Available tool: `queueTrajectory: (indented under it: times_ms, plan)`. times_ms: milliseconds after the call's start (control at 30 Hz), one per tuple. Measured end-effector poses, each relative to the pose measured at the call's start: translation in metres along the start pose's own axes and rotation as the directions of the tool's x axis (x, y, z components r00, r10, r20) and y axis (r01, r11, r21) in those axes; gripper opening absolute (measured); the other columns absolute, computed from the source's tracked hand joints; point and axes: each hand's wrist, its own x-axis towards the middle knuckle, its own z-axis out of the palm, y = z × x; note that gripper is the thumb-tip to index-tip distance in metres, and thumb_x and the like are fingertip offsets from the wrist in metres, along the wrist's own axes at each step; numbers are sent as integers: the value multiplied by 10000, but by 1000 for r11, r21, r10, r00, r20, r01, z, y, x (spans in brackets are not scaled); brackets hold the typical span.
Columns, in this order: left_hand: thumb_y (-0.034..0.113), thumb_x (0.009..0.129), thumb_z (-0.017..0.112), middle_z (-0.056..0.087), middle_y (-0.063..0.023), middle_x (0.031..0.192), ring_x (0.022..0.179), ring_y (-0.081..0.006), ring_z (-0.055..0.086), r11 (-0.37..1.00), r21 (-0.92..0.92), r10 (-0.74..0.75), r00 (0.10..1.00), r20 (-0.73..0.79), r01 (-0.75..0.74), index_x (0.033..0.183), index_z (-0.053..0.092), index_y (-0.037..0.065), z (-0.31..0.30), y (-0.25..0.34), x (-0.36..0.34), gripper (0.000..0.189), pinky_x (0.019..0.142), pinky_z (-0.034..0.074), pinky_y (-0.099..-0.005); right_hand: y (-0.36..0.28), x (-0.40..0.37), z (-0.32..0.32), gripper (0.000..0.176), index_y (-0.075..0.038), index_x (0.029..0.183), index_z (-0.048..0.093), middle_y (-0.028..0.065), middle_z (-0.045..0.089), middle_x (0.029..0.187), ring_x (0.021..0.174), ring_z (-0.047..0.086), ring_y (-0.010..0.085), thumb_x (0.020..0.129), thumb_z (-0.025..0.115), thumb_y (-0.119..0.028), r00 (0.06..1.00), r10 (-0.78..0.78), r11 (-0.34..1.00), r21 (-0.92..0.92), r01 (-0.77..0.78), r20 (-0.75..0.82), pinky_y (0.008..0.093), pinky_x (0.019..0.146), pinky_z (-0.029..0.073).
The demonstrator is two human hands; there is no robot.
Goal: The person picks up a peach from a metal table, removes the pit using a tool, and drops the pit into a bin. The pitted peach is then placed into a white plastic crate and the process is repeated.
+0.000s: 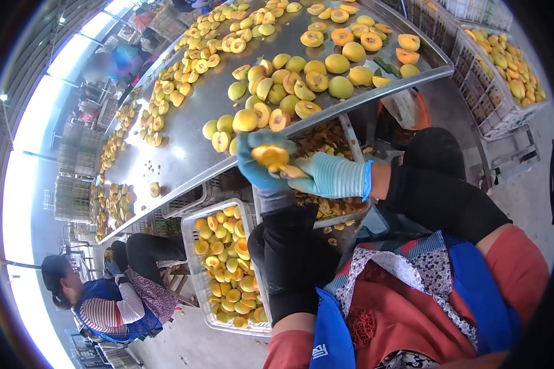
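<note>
The gloved left hand [254, 170] grasps a yellow peach half [269, 154] near the centre, fingers hiding its underside. Toward four o'clock, the gloved right hand [333, 175] clenches a slim tool [294, 172], its handle buried and its kind unclear; that hand partly covers a scrap crate [352, 135]. At seven, a white crate [240, 329] holds peach halves. At eleven, the steel table [197, 111] is cut off.

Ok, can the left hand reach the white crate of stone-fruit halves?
Likely yes: the white crate stands open beside the left forearm, though the left hand holds a stone-fruit half.
</note>
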Motion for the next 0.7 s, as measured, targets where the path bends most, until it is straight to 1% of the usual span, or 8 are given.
queueTrajectory:
  times_ms: [100, 233, 333, 400, 433, 533, 633, 700]
  plan:
    - [288, 976, 468, 511, -3, 701, 637, -177, 515, 971, -140, 188, 981, -57, -194, 727, 482, 153, -28, 39, 4, 283, 579, 518, -328, -1, -11, -5, 348, -92, 975, 644, 213, 675, 874, 829, 658, 382, 914, 566, -426, 996, 58, 973, -226, -42, 64, 484, 758, 497]
    - [331, 977, 497, 557, -32, 762, 712, -200, 565, 955, 188, 273, 927, -256, -229, 785, 511, 135, -16, 124, -26, 275, 588, 515, -321, 11, -12, -18, 364, -72, 997, 638, 208, 673, 864, 821, 650, 386, 922, 542, -415, 981, 185, 931, -328, -157, 54, 476, 762, 491]
    - [364, 966, 519, 582, -35, 809, 732, -195, 570, 838, 535, 438, 719, -540, -108, 908, 580, 100, -4, 168, -66, 277, 683, 500, -319, 29, -5, -18, 415, -22, 942, 586, 216, 655, 758, 746, 658, 393, 912, 543, -433, 985, 151, 953, -253, -168, -82, 490, 689, 517]
    - [379, 957, 544, 608, -46, 809, 755, -190, 586, 746, 662, 344, 812, -472, 69, 896, 628, 64, -41, 206, -98, 332, 720, 490, -321, 34, 2, -15, 406, -22, 962, 576, 213, 654, 751, 746, 659, 394, 912, 550, -424, 980, 129, 939, -300, -169, -151, 494, 690, 518]
    - [384, 951, 558, 632, -57, 821, 768, -188, 595, 658, 732, 208, 892, -401, 175, 899, 652, 36, -74, 231, -108, 364, 732, 487, -317, 34, 5, -16, 402, -22, 971, 571, 212, 653, 747, 746, 660, 395, 912, 553, -419, 975, 118, 930, -324, -174, -186, 496, 691, 518]
    - [384, 938, 586, 679, -81, 864, 800, -185, 613, -180, 893, 574, 781, -245, 412, 945, 669, -46, -32, 200, -106, 438, 751, 480, -313, 17, 5, -18, 382, -32, 968, 553, 206, 652, 735, 729, 659, 395, 916, 557, -410, 982, 23, 961, -267, -73, -185, 500, 679, 515]
    - [378, 929, 597, 703, -122, 904, 811, -180, 621, -35, 987, 442, 888, -126, 157, 1028, 666, -67, -38, 172, -59, 461, 758, 482, -319, 17, 6, -9, 370, -51, 965, 544, 206, 649, 736, 725, 649, 409, 907, 566, -416, 987, 13, 967, -251, -52, -158, 501, 675, 511]
    - [387, 916, 601, 709, -167, 920, 841, -223, 659, -256, 946, 292, 949, -121, 200, 1033, 686, -18, -16, 138, -18, 430, 773, 494, -351, 16, 5, -15, 361, -63, 968, 543, 206, 648, 742, 729, 645, 413, 899, 574, -416, 984, -20, 960, -277, -30, -176, 501, 676, 509]
